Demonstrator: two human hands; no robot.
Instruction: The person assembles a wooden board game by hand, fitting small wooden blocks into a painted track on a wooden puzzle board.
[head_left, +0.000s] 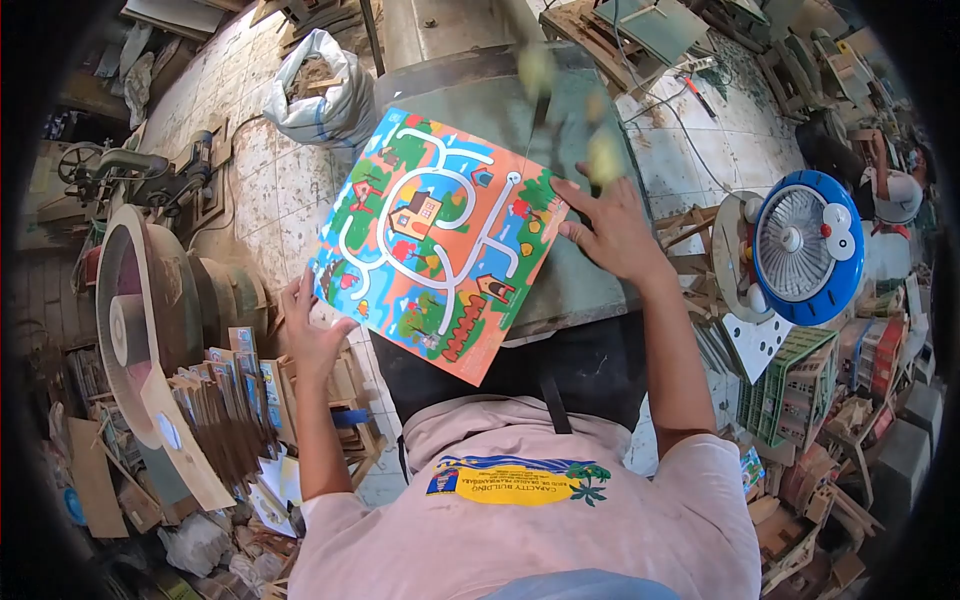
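Observation:
A colourful maze board (405,325) with white winding tracks, painted houses and trees is tilted over the near left part of a worn grey-green machine table (590,285). My left hand (312,325) grips its left edge, thumb stretched along the near side and some fingers hidden by the board. At the right corner, my right hand (618,232) holds the edge between thumb and fingers. Blurred yellowish shapes (603,158) hang in front of the table's far part, near my right fingers; I cannot make out what they are.
A blue fan (808,248) stands at the right, beside a green crate (788,388). Left are a large round machine wheel (130,320) and stacked thin boards (225,395). An open white sack (322,110) sits behind. Another person (893,190) is far right.

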